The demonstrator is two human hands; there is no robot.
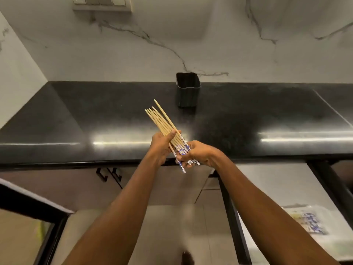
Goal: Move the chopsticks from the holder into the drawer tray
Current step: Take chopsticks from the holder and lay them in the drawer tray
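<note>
Holding a bundle of chopsticks point(165, 127) over the worktop point(248, 115) edge, both hands share the grip: left hand point(162, 145) fingers wrapped round mid-shafts, right hand point(198, 153) fingers closed on the patterned ends. Tips fan up-left. Black holder point(188, 92) stands behind, well apart. Open drawer point(286, 186) lower right, tray point(309, 219) blurred.
</note>
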